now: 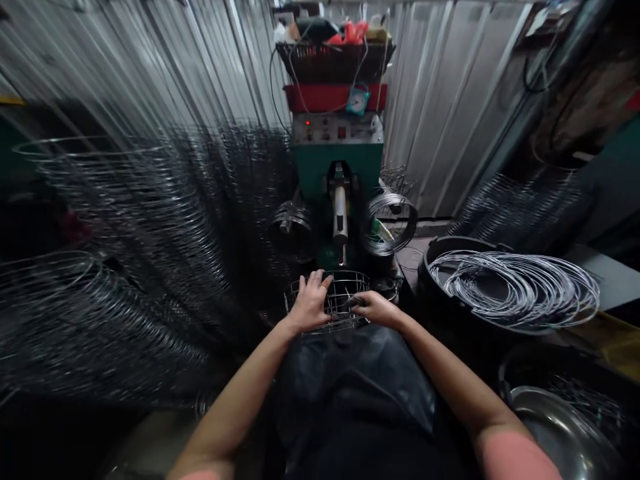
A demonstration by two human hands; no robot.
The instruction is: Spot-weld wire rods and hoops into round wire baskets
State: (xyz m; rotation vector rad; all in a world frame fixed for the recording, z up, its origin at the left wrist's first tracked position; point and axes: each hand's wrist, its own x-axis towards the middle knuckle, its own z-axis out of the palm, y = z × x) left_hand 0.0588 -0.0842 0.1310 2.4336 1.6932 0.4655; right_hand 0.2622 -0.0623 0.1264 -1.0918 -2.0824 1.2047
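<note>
A round wire basket (327,300) is held, fingers apart on the left hand (310,305), clamped on the right hand (377,309); silver wire hoops (515,288) remain in a black tub (429,265).

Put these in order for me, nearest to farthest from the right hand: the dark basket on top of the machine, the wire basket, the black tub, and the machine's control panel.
1. Wire basket: in front, touching the right hand.
2. Black tub: off to the right.
3. Machine's control panel: straight ahead.
4. Dark basket: straight ahead, on top of the machine.
</note>
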